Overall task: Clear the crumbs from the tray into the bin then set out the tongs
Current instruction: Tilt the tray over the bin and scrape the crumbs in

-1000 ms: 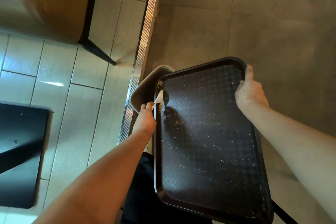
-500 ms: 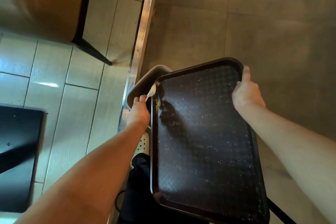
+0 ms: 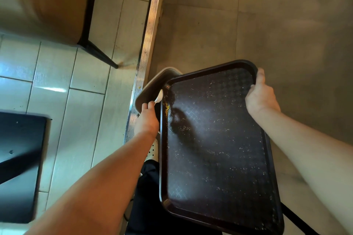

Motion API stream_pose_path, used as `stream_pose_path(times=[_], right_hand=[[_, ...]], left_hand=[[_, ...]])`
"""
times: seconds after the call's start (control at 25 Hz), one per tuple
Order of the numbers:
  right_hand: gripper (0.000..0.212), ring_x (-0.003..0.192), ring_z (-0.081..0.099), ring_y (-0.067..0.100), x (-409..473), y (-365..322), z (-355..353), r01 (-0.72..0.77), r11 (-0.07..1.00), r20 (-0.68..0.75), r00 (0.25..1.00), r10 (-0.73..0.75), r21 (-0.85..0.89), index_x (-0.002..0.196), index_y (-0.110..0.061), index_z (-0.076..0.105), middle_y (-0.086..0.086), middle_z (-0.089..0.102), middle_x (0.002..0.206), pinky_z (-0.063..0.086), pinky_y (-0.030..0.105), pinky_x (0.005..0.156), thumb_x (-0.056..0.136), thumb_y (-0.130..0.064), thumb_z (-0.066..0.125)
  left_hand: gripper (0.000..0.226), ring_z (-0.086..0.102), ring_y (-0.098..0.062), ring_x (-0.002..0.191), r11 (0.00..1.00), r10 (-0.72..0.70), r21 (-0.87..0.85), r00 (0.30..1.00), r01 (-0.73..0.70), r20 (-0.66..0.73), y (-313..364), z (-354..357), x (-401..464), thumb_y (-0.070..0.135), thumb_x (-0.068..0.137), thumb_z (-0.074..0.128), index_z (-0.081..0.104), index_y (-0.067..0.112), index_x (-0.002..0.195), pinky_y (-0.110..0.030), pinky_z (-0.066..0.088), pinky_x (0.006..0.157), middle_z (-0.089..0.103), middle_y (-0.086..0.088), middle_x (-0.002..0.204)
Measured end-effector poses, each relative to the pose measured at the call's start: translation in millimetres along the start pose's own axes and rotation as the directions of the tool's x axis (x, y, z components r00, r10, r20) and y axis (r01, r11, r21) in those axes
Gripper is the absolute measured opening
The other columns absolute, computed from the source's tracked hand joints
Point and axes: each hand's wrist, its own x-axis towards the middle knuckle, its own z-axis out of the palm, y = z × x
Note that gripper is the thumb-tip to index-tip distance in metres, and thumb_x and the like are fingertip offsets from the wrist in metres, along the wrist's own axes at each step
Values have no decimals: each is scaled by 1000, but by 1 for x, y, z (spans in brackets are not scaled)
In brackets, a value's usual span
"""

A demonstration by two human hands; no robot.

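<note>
A dark brown plastic tray [image 3: 215,158] is tilted over the floor, its far left corner above a beige bin [image 3: 150,89]. Yellow crumbs [image 3: 166,108] lie heaped along the tray's left rim, and fine crumbs are scattered over the rest. My right hand [image 3: 260,95] grips the tray's far right edge. My left hand [image 3: 147,120] sits at the tray's left edge, pinching a small white scraper [image 3: 159,97] whose tip touches the tray near the bin. No tongs are in view.
A metal floor strip [image 3: 147,44] runs between pale tiles on the left and grey floor on the right. A brown table with a black leg [image 3: 97,53] stands at the upper left. A black table [image 3: 19,168] is at the lower left. My shoe [image 3: 153,149] is below the bin.
My left hand and the white scraper have slid away from me along the tray's left rim toward the bin, and the view has shifted slightly. My right hand keeps its grip.
</note>
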Motion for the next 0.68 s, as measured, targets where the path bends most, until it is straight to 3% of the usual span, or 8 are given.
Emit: stream_pose_path(times=[0.2,0.44,0.6,0.68], right_hand=[[59,94,54,28,-3,-1,0,0,1000,-10,1000,1,11,148,-30,-1,13,55,122,43,37,79,99,-13,28],[60,97,54,30,-1,-1,4,8,1000,-16,1000,-8,0,148,-30,0,13,54,121,42,37,79,99,-12,29],[59,88,51,26,0,-1,4,21,1000,-19,1000,-21,-9,149,-28,2,15,55,116,40,35,75,99,-13,30],[58,94,54,29,1,0,4,19,1000,-19,1000,-19,-7,148,-29,2,16,55,117,42,38,79,99,-14,29]], left_hand=[[57,53,-28,114,996,92,-23,987,-90,132,-10,6,-14,3,90,51,31,19,141,-40,46,94,38,-5,132],[55,51,-29,117,1000,29,2,999,-29,-14,-8,-2,-4,-3,91,44,32,17,141,-41,46,95,40,-8,132],[58,52,-29,116,995,95,-13,990,-95,106,-2,6,2,-4,90,45,31,20,141,-40,44,97,39,-5,132],[59,52,-29,116,998,58,-25,992,-56,111,-2,7,6,-5,90,46,31,20,141,-41,45,97,40,-6,132]])
